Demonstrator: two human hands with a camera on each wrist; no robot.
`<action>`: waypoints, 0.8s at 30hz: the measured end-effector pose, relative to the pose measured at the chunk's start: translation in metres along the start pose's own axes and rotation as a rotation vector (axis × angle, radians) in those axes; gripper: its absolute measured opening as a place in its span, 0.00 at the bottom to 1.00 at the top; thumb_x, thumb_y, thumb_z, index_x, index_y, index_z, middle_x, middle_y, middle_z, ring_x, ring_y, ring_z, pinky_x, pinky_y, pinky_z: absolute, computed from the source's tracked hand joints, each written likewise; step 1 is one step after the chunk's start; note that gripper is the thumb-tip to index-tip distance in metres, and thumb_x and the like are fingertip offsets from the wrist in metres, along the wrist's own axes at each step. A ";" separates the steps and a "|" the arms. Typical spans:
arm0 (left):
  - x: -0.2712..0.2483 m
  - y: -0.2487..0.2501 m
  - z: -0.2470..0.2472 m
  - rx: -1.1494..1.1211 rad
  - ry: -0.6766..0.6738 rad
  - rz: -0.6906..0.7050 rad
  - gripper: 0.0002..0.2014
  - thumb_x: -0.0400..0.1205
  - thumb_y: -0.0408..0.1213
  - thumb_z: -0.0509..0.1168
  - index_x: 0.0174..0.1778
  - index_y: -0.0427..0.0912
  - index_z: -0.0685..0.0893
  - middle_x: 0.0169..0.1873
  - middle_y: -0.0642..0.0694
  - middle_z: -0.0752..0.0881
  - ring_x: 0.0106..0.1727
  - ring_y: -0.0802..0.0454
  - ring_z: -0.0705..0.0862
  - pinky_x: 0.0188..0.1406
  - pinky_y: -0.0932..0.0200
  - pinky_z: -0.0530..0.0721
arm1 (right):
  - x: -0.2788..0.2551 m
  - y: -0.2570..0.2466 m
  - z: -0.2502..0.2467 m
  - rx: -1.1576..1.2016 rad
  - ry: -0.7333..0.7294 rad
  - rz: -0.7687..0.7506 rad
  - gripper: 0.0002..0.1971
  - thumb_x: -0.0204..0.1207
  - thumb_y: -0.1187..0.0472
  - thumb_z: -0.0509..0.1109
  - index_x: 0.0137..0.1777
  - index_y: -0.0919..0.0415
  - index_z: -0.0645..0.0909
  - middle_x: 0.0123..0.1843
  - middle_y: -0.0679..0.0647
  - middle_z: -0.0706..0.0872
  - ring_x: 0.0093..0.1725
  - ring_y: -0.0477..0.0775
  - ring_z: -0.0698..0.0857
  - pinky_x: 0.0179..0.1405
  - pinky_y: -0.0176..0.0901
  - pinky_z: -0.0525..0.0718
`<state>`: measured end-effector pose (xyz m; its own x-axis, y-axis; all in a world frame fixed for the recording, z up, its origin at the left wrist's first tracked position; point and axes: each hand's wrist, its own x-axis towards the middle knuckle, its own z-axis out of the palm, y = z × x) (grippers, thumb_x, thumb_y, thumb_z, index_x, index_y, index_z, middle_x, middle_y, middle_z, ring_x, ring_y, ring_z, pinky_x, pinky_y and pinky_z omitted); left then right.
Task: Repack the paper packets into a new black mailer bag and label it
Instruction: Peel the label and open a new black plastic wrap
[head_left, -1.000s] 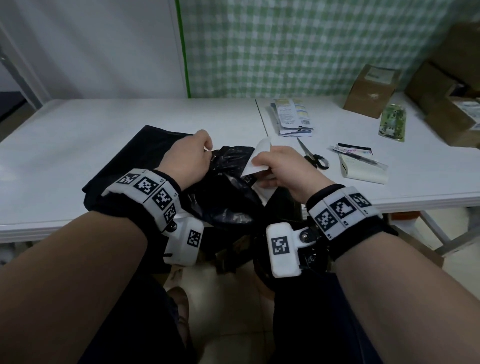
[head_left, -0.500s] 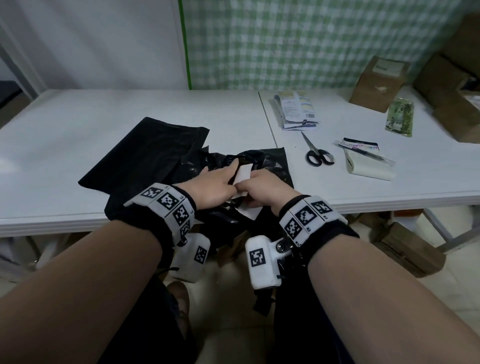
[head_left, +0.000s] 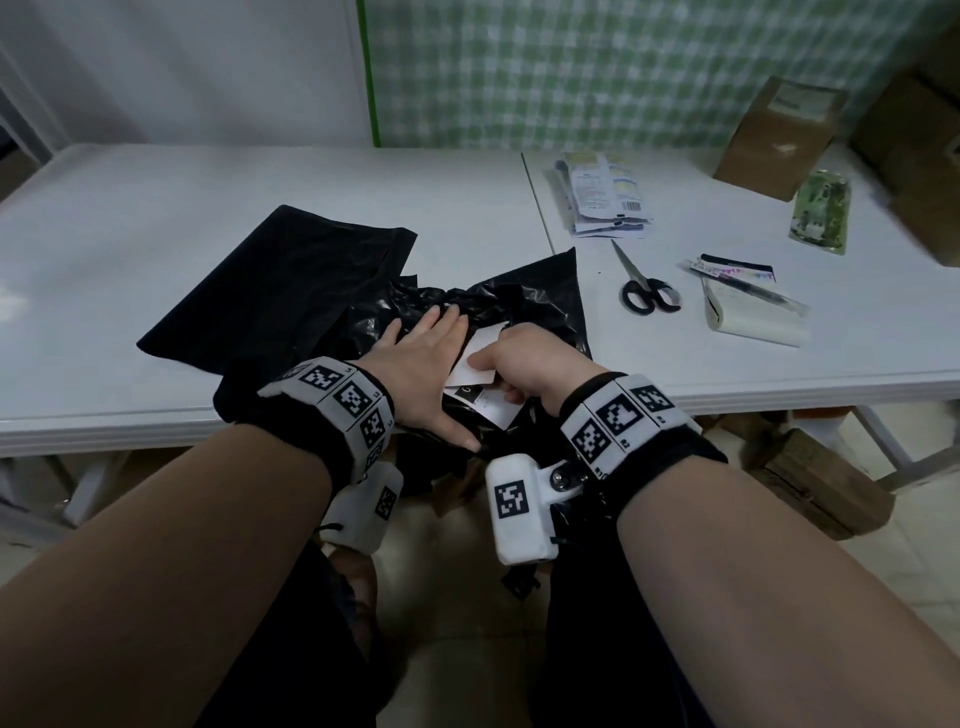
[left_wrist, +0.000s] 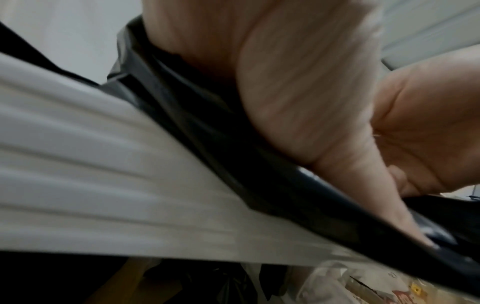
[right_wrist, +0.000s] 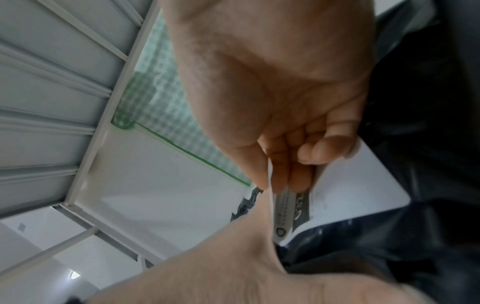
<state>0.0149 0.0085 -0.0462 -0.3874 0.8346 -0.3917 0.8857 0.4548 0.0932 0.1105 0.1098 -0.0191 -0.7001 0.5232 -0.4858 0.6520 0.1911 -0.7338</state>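
Observation:
A crumpled black mailer bag (head_left: 530, 301) lies at the table's near edge, partly over a flat black bag (head_left: 280, 291). My left hand (head_left: 421, 358) lies flat on the crumpled bag with straight fingers, pressing it down; the left wrist view shows its palm (left_wrist: 298, 92) on the black plastic (left_wrist: 233, 154). My right hand (head_left: 530, 364) pinches a white label (head_left: 480, 353) by its edge, just right of the left hand. In the right wrist view its fingers (right_wrist: 293, 172) curl on the white label (right_wrist: 358, 185) above the black bag (right_wrist: 415, 236). A pile of paper packets (head_left: 605, 195) sits farther back.
Scissors (head_left: 644, 288) lie right of the bags. A notepad (head_left: 753, 317) with a pen (head_left: 748, 280) sits beyond them. A green packet (head_left: 823, 213) and cardboard boxes (head_left: 779, 135) stand at the far right. The white table (head_left: 156, 218) extends left. A box (head_left: 821, 483) lies under the table.
Both hands came down from holding the bag up to the table's near edge. The left hand went from gripping the bag to lying flat on it. The right hand keeps the label.

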 end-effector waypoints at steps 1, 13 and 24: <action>0.001 0.000 0.001 0.010 0.005 -0.003 0.70 0.57 0.72 0.71 0.81 0.43 0.32 0.82 0.49 0.34 0.82 0.51 0.32 0.81 0.41 0.37 | 0.000 0.001 0.001 -0.003 0.008 -0.007 0.13 0.78 0.61 0.68 0.33 0.60 0.71 0.30 0.54 0.75 0.27 0.52 0.74 0.27 0.40 0.73; 0.002 0.002 0.002 0.017 0.018 -0.039 0.72 0.55 0.72 0.71 0.81 0.43 0.33 0.82 0.48 0.33 0.82 0.52 0.32 0.82 0.39 0.39 | -0.005 0.010 -0.005 0.165 0.023 -0.012 0.13 0.77 0.64 0.68 0.34 0.58 0.69 0.33 0.54 0.75 0.28 0.50 0.77 0.29 0.37 0.78; 0.004 0.009 0.002 -0.016 0.031 -0.122 0.70 0.56 0.72 0.71 0.81 0.44 0.33 0.82 0.50 0.32 0.83 0.52 0.33 0.81 0.38 0.38 | -0.014 0.026 -0.026 0.301 -0.013 -0.032 0.05 0.77 0.67 0.68 0.51 0.63 0.79 0.52 0.59 0.83 0.48 0.55 0.83 0.49 0.44 0.85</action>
<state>0.0218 0.0150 -0.0485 -0.4998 0.7819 -0.3726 0.8276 0.5581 0.0610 0.1444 0.1290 -0.0193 -0.7238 0.5095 -0.4653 0.5156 -0.0489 -0.8554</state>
